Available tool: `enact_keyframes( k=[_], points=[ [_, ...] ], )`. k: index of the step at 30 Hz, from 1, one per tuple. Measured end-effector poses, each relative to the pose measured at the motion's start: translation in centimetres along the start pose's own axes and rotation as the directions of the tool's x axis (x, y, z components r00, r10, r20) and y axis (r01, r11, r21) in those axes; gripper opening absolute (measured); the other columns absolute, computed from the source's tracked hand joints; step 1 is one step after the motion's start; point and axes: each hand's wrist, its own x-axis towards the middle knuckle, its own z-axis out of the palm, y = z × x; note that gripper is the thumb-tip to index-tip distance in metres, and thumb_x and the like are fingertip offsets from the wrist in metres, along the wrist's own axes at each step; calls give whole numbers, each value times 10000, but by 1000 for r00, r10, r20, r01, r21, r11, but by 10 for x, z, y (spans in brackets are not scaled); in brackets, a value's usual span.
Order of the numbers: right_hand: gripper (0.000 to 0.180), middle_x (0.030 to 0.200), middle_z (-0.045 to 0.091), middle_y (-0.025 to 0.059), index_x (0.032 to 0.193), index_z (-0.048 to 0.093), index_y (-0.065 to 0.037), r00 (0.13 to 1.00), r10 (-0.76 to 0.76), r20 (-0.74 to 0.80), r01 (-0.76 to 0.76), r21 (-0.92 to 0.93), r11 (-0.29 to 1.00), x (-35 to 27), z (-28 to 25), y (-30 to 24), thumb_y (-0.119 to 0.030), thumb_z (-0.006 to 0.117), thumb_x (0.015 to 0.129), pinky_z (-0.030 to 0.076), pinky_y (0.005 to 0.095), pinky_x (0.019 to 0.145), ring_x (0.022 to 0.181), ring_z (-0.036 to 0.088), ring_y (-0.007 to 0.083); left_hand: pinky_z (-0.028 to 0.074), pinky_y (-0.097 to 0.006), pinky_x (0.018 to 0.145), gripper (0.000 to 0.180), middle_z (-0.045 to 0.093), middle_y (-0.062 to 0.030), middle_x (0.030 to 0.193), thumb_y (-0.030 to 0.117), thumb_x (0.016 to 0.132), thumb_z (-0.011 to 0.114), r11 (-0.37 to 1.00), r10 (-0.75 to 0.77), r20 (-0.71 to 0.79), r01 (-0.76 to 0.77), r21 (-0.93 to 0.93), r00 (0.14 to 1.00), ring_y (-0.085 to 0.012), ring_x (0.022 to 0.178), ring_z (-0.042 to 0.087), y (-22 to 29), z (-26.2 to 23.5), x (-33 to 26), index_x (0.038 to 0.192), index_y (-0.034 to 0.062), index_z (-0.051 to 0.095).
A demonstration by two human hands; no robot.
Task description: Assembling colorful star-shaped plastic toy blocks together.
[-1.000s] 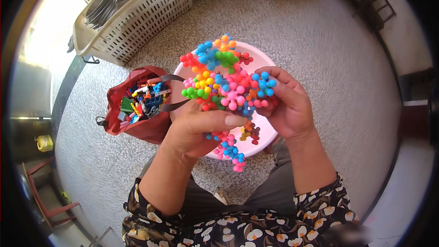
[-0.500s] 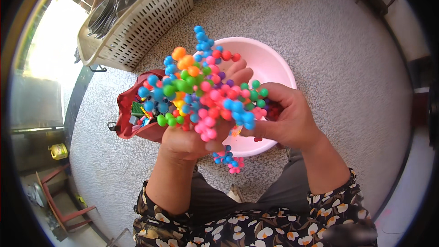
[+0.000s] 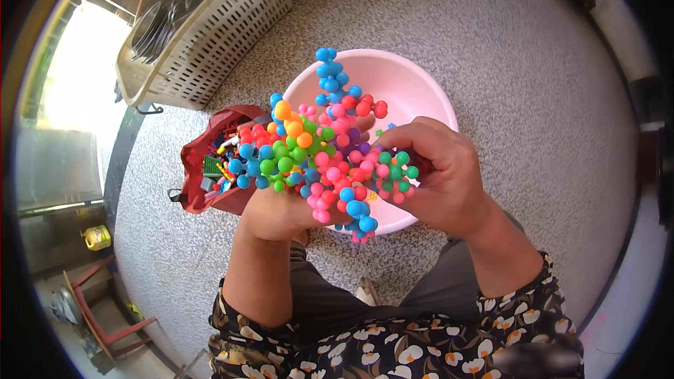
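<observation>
Head view. A cluster of linked ball-ended plastic pieces (image 3: 330, 154), in blue, pink, green, orange and red, is held above the rim of a pink plastic basin (image 3: 421, 98) on the speckled floor (image 3: 533, 63). The left hand (image 3: 277, 210) grips it from beneath at its near-left end; the right hand (image 3: 439, 175) is closed on its right side, fingers curled over the pink and green pieces. The long axis runs up and away from the person, a blue arm projecting over the basin. Both hands touch it, neither nearer. A red bag of small toy parts (image 3: 217, 165) lies just left of the basin.
</observation>
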Motion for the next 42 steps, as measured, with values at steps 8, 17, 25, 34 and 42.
enact_keyframes(
  k=[8, 17, 25, 34, 42],
  points=[
    [279, 750, 567, 89, 882, 588, -35, 985, 18, -170, -10, 51, 999, -2, 7, 6, -78, 705, 631, 444, 295, 568, 640, 552, 209, 428, -331, 875, 586, 559, -91, 1109, 189, 648, 764, 959, -275, -261, 245, -144, 925, -170, 1039, 516, 17, 10, 4, 1138, -8, 509],
    [337, 777, 569, 94, 910, 576, -36, 992, -108, -70, 104, -59, 993, -5, 3, 1, -66, 717, 604, 450, 294, 580, 643, 555, 220, 459, -306, 827, 482, 534, -143, 1144, 169, 761, 634, 967, 93, -207, -39, 252, 974, -189, 1001, 536, 10, 0, 0, 1168, -34, 477],
    [380, 844, 590, 66, 959, 582, -32, 999, 6, 36, -12, 160, 987, -2, 6, -20, -112, 765, 635, 452, 260, 611, 702, 560, 147, 460, -323, 834, 471, 496, -152, 1180, 252, 894, 412, 792, -172, -190, 20, -610, 967, -204, 1017, 527, -9, -11, -23, 1256, -45, 356],
    [285, 911, 567, 44, 1124, 525, 8, 927, 218, 305, -371, 666, 647, -6, -9, 1, -48, 515, 844, 386, 162, 573, 674, 477, 21, 501, -281, 682, 676, 553, -129, 964, 403, 832, 526, 613, -109, -270, -150, -776, 957, -177, 815, 575, 1, 6, -13, 1258, -85, 334],
    [278, 853, 619, 46, 1032, 540, -7, 926, 313, 212, -361, 742, 564, -5, -8, -8, -74, 651, 787, 393, 147, 561, 665, 519, 32, 493, -296, 710, 670, 534, -140, 1003, 401, 839, 509, 622, -94, -263, -150, -768, 960, -190, 854, 563, 7, 5, -13, 1268, -77, 318]
  ],
)
